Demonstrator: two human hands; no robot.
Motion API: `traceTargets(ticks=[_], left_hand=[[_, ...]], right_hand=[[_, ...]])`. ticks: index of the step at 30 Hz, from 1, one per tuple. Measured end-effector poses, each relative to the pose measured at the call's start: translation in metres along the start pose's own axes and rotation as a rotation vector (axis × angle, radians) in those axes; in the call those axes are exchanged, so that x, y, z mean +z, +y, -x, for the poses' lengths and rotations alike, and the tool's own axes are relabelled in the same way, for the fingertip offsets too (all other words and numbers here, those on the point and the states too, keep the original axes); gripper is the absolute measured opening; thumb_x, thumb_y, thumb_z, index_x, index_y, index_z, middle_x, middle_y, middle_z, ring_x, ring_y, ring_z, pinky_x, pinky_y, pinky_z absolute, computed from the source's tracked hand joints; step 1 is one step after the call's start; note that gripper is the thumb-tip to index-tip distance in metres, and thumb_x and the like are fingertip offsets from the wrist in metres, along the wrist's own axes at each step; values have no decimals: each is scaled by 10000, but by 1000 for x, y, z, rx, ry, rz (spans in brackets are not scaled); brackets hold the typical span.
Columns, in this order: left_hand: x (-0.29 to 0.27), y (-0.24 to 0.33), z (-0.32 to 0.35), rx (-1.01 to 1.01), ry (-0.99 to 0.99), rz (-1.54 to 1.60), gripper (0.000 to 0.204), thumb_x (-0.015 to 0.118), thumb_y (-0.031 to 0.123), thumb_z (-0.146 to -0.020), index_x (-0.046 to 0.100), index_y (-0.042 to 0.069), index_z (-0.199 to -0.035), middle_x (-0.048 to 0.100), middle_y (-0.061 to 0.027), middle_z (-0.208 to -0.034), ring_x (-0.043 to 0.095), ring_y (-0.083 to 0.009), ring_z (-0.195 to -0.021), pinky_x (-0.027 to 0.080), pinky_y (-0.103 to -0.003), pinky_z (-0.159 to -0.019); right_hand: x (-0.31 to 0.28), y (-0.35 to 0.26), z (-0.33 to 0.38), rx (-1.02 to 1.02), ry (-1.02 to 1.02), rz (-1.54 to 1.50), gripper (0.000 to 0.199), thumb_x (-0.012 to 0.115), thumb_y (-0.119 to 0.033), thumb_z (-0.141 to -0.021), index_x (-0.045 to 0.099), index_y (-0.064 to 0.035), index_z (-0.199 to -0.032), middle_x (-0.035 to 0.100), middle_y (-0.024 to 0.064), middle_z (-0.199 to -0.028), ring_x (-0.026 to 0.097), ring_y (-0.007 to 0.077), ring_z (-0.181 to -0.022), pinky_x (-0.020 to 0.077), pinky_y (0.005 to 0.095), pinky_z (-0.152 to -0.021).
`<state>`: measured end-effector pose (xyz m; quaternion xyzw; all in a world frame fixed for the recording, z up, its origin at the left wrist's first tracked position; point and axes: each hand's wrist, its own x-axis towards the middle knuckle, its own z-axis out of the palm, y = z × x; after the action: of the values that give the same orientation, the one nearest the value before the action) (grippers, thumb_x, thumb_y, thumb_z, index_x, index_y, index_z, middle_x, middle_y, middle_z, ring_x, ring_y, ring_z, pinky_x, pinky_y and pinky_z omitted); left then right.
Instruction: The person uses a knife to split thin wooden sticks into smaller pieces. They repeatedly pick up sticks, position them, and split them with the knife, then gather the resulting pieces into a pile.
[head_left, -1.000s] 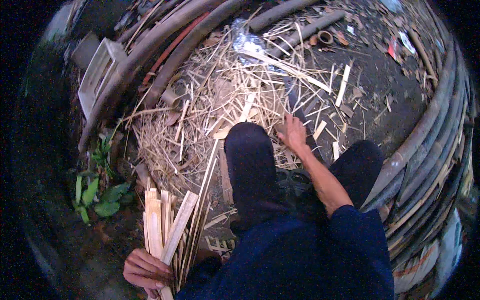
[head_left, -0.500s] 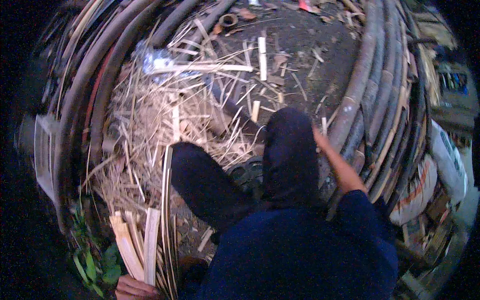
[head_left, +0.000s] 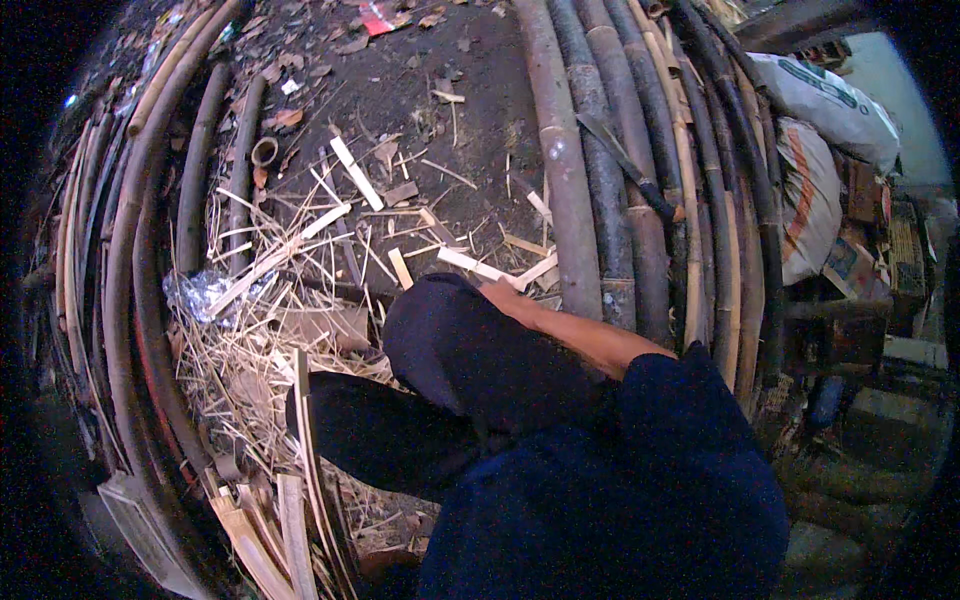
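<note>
My right hand (head_left: 506, 300) reaches down past my raised right knee (head_left: 440, 320), beside a pale split bamboo strip (head_left: 472, 264) on the ground. The knee partly hides its fingers, so I cannot make out whether they grip the strip. A second short strip (head_left: 538, 271) lies just to its right. At the lower left, a bundle of split bamboo strips (head_left: 292, 530) stands beside my left leg. My left hand is out of view. A long-bladed knife (head_left: 628, 165) with a dark handle rests across the bamboo poles (head_left: 610, 180) on the right.
Thin bamboo shavings (head_left: 260, 380) cover the ground at left, with crumpled clear plastic (head_left: 215, 295) among them. More long poles (head_left: 135, 260) line the left side. White sacks (head_left: 825, 105) sit beyond the right poles. A red scrap (head_left: 380, 18) lies far ahead on dark soil.
The view has swung to the right, bringing the knife into sight. My left hand has dropped out of the picture. My right hand shows beside the strips in front of my knee.
</note>
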<state>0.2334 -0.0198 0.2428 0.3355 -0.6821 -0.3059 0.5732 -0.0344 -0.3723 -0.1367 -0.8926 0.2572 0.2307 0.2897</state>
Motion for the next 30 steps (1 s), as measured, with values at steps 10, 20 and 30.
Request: traceTargets(ticks=[10, 20, 30], left_hand=[[-14, 51, 37, -181, -121, 61, 392, 610, 235, -886, 516, -45, -1145, 647, -164, -780, 654, -326, -738, 561, -467, -702], [56, 126, 75, -310, 237, -287, 233, 684, 206, -840, 677, -18, -902, 675, -129, -696, 682, -222, -674, 567, -349, -747], [207, 131, 100, -383, 770, -424, 387, 749, 226, -789, 640, -100, -966, 677, -154, -770, 676, -220, -677, 574, -349, -750]], right_hand=[[-209, 38, 93, -56, 882, 126, 324, 616, -227, -857, 545, 8, -1069, 593, 186, -865, 585, 294, -800, 467, 404, -735], [-282, 166, 51, 588, 558, 590, 502, 572, -375, -897, 545, 44, -1172, 619, 262, -1038, 614, 326, -964, 464, 378, -814], [-175, -375, -274, -986, -167, 139, 300, 520, -204, -897, 570, -63, -1157, 634, 175, -1057, 601, 325, -993, 464, 378, -858]])
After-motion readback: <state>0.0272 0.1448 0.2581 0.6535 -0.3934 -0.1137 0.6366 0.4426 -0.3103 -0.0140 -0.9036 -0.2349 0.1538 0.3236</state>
